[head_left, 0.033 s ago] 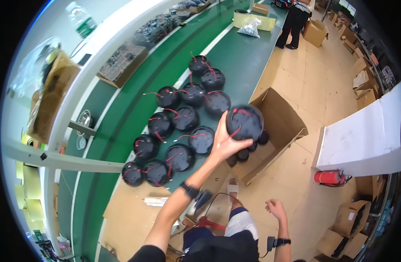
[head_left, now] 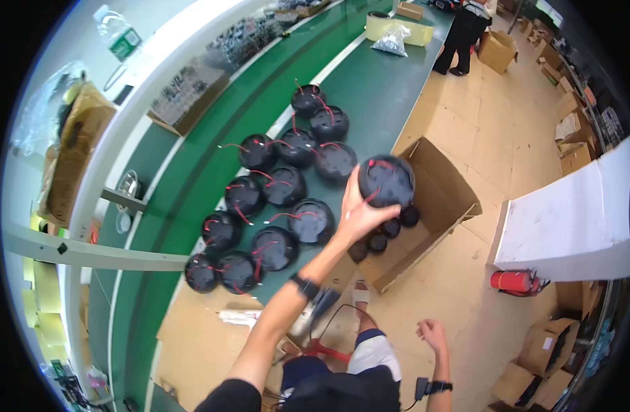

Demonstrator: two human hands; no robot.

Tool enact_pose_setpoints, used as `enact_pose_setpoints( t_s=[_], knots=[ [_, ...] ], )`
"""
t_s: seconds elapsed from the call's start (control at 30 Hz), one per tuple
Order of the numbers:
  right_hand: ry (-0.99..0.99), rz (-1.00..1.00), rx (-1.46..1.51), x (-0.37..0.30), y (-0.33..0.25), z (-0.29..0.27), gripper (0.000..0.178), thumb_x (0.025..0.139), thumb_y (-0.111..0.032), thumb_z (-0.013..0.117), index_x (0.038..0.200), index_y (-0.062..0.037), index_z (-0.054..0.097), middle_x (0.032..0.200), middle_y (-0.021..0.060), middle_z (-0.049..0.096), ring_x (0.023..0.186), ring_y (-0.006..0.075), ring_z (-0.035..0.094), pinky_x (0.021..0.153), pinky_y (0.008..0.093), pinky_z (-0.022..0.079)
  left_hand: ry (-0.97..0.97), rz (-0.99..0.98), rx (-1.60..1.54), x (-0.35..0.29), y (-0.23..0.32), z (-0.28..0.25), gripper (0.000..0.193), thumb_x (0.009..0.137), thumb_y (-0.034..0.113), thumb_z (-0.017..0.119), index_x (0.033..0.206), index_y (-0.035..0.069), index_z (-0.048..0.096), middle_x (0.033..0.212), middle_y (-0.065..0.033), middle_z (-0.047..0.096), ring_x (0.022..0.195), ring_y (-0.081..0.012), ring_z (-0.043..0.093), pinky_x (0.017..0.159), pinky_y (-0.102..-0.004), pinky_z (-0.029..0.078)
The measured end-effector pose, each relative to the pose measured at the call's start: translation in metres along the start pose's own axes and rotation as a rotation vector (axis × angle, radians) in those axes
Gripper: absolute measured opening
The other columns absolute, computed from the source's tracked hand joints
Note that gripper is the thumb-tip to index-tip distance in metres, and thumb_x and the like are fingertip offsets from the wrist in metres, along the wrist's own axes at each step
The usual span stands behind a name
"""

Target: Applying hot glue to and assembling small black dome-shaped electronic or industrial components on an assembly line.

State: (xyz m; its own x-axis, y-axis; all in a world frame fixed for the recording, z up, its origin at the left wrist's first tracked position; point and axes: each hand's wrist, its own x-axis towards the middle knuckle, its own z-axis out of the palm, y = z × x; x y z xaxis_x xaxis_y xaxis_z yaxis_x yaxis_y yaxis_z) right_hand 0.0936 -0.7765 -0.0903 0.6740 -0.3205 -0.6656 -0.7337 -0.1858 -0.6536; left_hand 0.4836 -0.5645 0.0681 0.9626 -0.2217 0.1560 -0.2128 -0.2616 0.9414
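My left hand (head_left: pixel 362 214) grips a round black housing (head_left: pixel 388 182) with thin red wires, thumb on its near side and fingers along its left. It is held up at the table's edge, partly over an open cardboard box (head_left: pixel 444 185). Several smaller round black parts (head_left: pixel 377 242) show inside the box. To the left of my hand, similar black housings (head_left: pixel 278 248) with red wires lie in rows on the green table (head_left: pixel 370 110). Low at the right, my right hand (head_left: pixel 432 334) hangs away from everything, its fingers loosely bent and apart with nothing in them.
A white post (head_left: pixel 565 213) with a red fire extinguisher (head_left: pixel 514 281) stands at right. Cardboard boxes (head_left: pixel 548 347) line the far right. A person (head_left: pixel 460 38) stands at the far end of the table. A shelf frame (head_left: pixel 109 252) borders the left.
My left hand has moved the black housing slightly away from me and to the right, relative to the box. The view has shifted a little. My right hand looks about the same.
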Motion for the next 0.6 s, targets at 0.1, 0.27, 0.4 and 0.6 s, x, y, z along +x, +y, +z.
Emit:
enact_pose_setpoints(
  t_s=[0.1,0.27,0.4,0.6],
  knots=[
    [0.041,0.154,0.193,-0.023,0.065,-0.033,0.026,0.099,-0.020,0.056,0.099,0.0019,0.069,0.075,0.0097,0.070,0.062,0.0129,0.066,0.053,0.0274,0.052,0.190,-0.087,0.050,0.077,-0.036,0.089,0.126,0.056,0.036,0.093,0.151,-0.006,0.021,0.148,-0.0274,0.038,0.139,-0.0397,0.040,0.116,-0.0428,0.035],
    [0.030,0.412,0.183,-0.077,0.144,-0.053,0.028,0.101,-0.020,0.051,0.103,0.0014,0.069,0.077,0.0123,0.072,0.063,0.0168,0.067,0.054,0.0297,0.055,0.469,-0.258,0.139,0.157,-0.101,0.152,0.130,0.059,0.041,0.093,0.153,-0.003,0.015,0.153,-0.0270,0.032,0.142,-0.0406,0.035,0.118,-0.0441,0.033],
    [-0.055,0.604,0.309,-0.100,0.179,-0.056,0.033,0.102,-0.024,0.050,0.098,0.0038,0.069,0.078,0.0149,0.072,0.064,0.0210,0.069,0.056,0.0326,0.057,0.611,-0.316,0.103,0.167,-0.132,0.175,0.124,0.060,0.033,0.093,0.151,-0.007,0.018,0.151,-0.0308,0.033,0.140,-0.0438,0.037,0.118,-0.0444,0.033],
    [-0.266,0.602,0.187,-0.070,0.140,-0.083,0.048,0.101,-0.032,0.049,0.126,0.0063,0.062,0.110,0.0233,0.070,0.099,0.0335,0.069,0.087,0.0421,0.057,0.737,-0.558,0.048,0.205,-0.121,0.186,0.138,0.056,0.032,0.095,0.154,-0.006,0.005,0.155,-0.0345,0.024,0.143,-0.0456,0.031,0.120,-0.0447,0.031]
  ],
)
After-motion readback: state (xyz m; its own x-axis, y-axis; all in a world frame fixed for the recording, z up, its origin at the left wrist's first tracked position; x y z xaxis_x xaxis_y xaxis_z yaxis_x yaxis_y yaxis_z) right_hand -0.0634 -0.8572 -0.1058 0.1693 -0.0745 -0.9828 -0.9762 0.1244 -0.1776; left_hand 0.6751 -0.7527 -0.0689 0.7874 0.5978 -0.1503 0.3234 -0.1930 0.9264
